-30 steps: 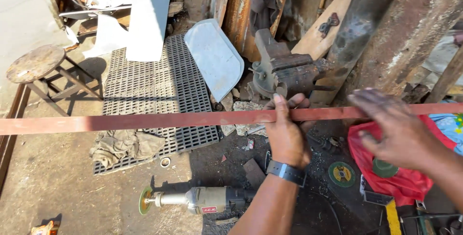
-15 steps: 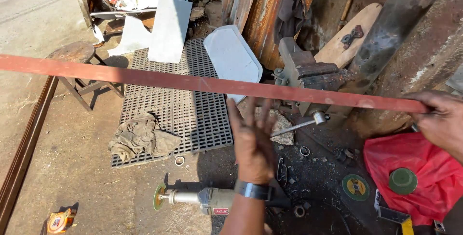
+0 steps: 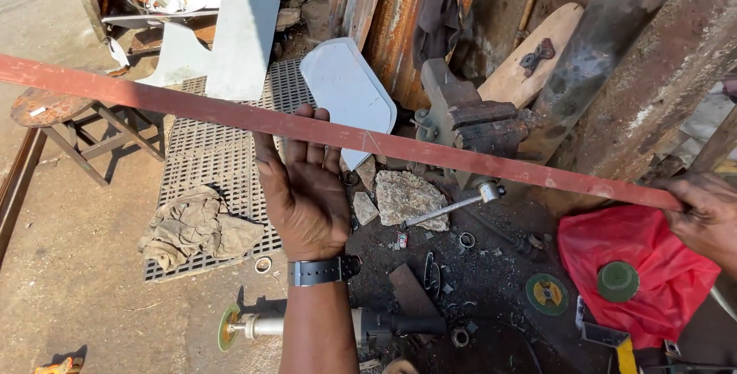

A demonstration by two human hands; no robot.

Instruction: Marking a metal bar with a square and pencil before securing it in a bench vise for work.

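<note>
A long, flat, rust-red steel bar (image 3: 461, 160) runs across the view, sloping down from the upper left to the right edge. My left hand (image 3: 307, 197), with a dark watch on its wrist, is spread flat with the palm showing. Its fingers lie against the bar's middle without curling round it. My right hand (image 3: 706, 216) is closed round the bar's right end at the frame's edge. The bar passes in front of a grey bench vise (image 3: 468, 120), whose handle (image 3: 449, 206) sticks out below the bar.
On the ground lie an angle grinder (image 3: 368, 326), a metal grate (image 3: 207, 159) with a rag (image 3: 196, 224), a stone (image 3: 411, 197), a green disc (image 3: 546, 293) and a red bag (image 3: 645, 259). A stool (image 3: 54, 109) stands at the left. Rusty posts and sheets lean behind.
My left hand has let go of the bar and spread flat against it. My right hand has moved out to the bar's right end. The bar now slopes down to the right.
</note>
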